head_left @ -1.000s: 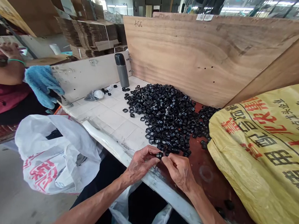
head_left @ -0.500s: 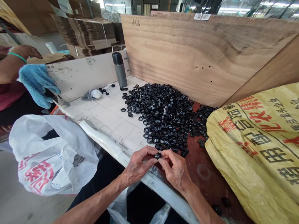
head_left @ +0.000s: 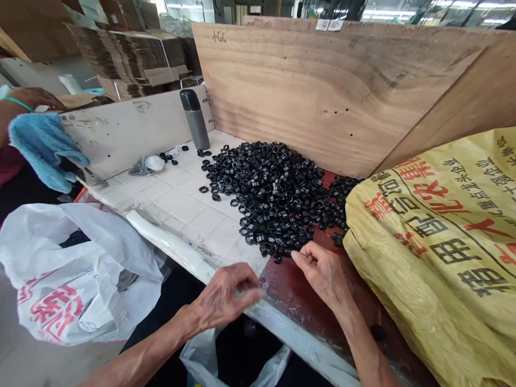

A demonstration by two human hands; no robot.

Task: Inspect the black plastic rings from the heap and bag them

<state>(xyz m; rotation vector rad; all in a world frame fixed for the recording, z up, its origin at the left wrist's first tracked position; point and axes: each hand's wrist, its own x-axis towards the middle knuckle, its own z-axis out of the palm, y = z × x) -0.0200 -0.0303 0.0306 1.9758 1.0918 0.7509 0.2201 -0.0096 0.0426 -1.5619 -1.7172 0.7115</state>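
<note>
Reaching to the near edge of the black plastic rings (head_left: 276, 189), heaped at twelve o'clock, my right hand (head_left: 328, 276) has its fingertips bunched; I cannot tell whether they pinch one. My left hand (head_left: 224, 296), at seven o'clock from the heap, is half-curled, thumb and fingers apart. If my knuckles nudge the heap, loose rings could skid off the white table edge (head_left: 166, 240). The rings face every way; the heap's long axis runs roughly ten to four o'clock

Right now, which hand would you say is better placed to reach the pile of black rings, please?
Probably the right hand: its fingertips are beside the pile, while the left hand is farther back, near the table's front edge.
</note>
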